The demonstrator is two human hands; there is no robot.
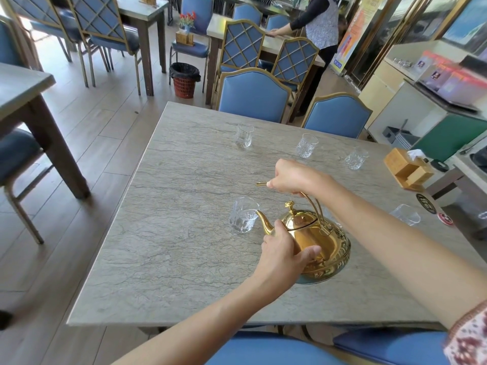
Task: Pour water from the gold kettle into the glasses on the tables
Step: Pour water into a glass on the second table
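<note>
Head view: both hands' fingers closed on shiny gold kettle (313,241), spout touching cut-glass tumbler (243,215).

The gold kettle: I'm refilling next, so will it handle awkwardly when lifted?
The gold kettle probably swings under its arched handle; the left hand steadies its body while the right hand grips. Its polished metal likely feels slippery.

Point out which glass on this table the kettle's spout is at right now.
The near-left glass: the gold kettle has its spout tip at that rim. The three glasses along the far side and the one at the right edge stand well clear.
</note>
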